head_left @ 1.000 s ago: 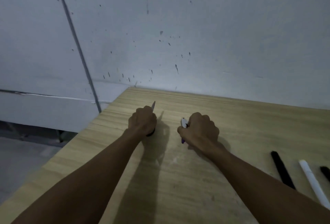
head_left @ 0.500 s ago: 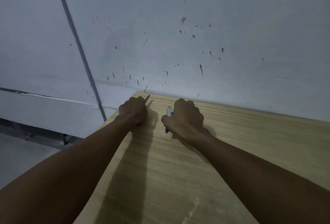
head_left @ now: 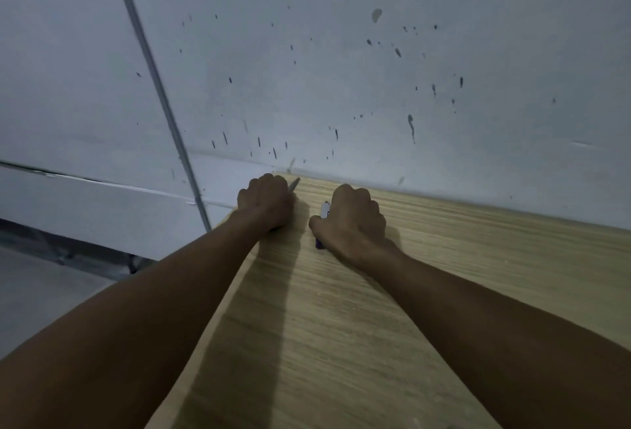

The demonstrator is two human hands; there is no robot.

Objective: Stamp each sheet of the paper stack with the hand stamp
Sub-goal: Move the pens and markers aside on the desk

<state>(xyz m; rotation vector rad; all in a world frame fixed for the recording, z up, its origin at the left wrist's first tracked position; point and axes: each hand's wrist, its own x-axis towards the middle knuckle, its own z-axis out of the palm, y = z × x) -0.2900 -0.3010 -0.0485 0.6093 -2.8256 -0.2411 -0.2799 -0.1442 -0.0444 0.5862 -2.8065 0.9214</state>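
Note:
Both hands rest as fists at the far left corner of a light wooden table [head_left: 375, 326]. My left hand [head_left: 266, 203] is closed around a thin grey object [head_left: 294, 184] whose pointed tip sticks out toward the wall; something dark shows under the fist. My right hand [head_left: 351, 220] is closed around a small white and purple object [head_left: 324, 220], white end up, purple end touching the table; I cannot tell if it is the hand stamp. No paper stack is in view.
A pale grey wall [head_left: 375, 70] with dark specks rises directly behind the table. The table's left edge [head_left: 218, 312] drops off to a grey floor [head_left: 41, 292]. A thin pipe [head_left: 160, 97] runs diagonally down the wall.
Both fists have slid farther toward the wall and the table's far left corner, still gripping the same objects. The view has swung left, so the markers at the right are out of frame.

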